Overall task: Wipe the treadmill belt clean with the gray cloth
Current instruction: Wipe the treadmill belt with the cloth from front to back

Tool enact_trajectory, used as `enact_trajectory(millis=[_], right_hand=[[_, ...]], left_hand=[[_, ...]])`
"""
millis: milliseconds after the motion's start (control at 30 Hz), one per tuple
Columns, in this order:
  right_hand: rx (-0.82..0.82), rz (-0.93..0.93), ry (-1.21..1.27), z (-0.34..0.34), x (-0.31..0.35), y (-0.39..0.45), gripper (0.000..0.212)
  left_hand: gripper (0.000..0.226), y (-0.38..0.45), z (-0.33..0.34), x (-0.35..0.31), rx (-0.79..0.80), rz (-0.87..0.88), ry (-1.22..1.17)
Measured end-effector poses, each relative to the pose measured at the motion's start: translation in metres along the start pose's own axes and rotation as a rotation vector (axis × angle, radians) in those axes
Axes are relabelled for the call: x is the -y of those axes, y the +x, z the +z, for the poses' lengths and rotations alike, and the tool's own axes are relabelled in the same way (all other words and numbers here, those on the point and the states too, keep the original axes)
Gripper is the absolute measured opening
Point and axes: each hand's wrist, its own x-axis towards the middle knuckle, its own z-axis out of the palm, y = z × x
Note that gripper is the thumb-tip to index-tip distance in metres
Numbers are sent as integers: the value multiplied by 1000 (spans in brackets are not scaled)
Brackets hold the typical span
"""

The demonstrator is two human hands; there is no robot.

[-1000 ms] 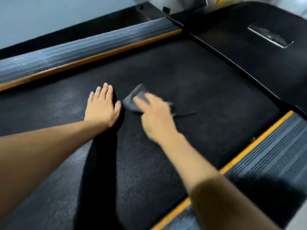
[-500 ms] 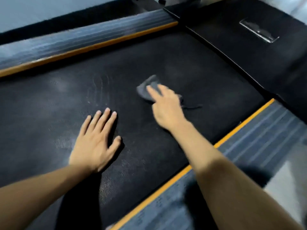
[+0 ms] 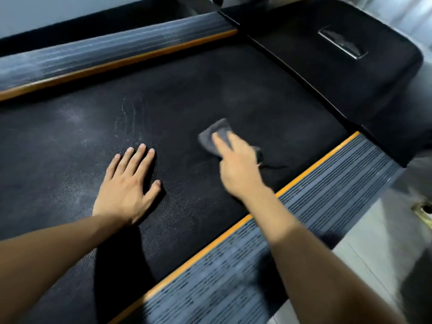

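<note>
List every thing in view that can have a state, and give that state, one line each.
Black textured treadmill belt: pale dusty smears on it, not yet clean.
Small gray cloth: crumpled, flat on the belt under the right fingers.
Right hand: fingers straight, pressing the cloth down.
Left hand: flat, fingers spread, resting on the belt.
Gray ribbed side rail with orange edge: bare, blurred.

On the black textured treadmill belt (image 3: 187, 94) the left hand (image 3: 127, 183) lies flat. To its right, apart from it, the right hand (image 3: 238, 167) presses on the small gray crumpled cloth (image 3: 216, 134). The ribbed side rail with orange edge (image 3: 315, 190) lies right of the belt.
</note>
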Motion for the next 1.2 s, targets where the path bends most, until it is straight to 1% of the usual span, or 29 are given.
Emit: enact_trajectory(millis=[67,100,133,167,200,233,300,333,400,467,567,633,667,700,767,833,867,933,967,1000,1100,1133,1200], right_hand=[[96,-114,32,5,25,-20,62],[149,-169,21,2,24,-24,65],[165,-216,-23,-4,14,-23,69],[142,-221,-80,-11,-2,-19,72],[116,-157,-132,-19,-23,-15,73],[107,-47,-187,-30,-46,-12,73],[179,180,-267,-50,-76,-12,70],[218,248,-283,-54,-77,-14,70],[240,285,-265,-52,-55,-19,76],[229,223,-182,-40,-18,-32,83],[267,-15,-81,-24,33,-65,86],[301,-117,-38,-25,34,-74,89],[290,-115,-42,-28,23,-70,90],[260,-64,-67,-30,9,-62,88],[200,145,-123,-36,-22,-42,84],[229,387,-155,-47,-39,-26,84],[245,461,-154,-50,-39,-22,85],[243,493,-126,-51,-29,-22,85],[222,442,-106,-46,-18,-28,84],[204,345,-86,-39,-4,-38,82],[206,1,-45,-12,42,-74,78],[202,-72,-52,-8,50,-79,77],[215,-134,-62,-7,50,-73,76]], left_hand=[[75,0,0,0,-1,6,-6],[75,0,0,-1,-1,8,-5],[75,-1,0,0,-4,5,-4],[75,-1,1,0,-8,1,-1],[75,0,1,0,-14,0,0],[76,0,1,0,-16,2,0],[76,0,1,0,-14,4,3],[76,0,2,0,-16,2,3],[76,0,2,0,-20,-2,2],[76,0,2,0,-17,-3,2],[77,0,1,-1,-11,0,6],[77,0,1,0,-1,1,4],[77,-1,1,0,-3,-3,9],[77,-2,1,0,-10,-7,16],[76,-1,0,0,-18,-4,12],[76,-1,0,-1,-16,-4,-1],[76,-1,0,-1,-16,-8,1],[76,0,0,-2,-1,-10,6],[76,-1,-1,-2,7,-12,11],[76,-1,-1,-3,7,-15,15],[77,-1,-4,-3,7,-12,3],[77,-2,-5,-3,10,-10,4],[78,-2,-6,-3,25,-1,11]])
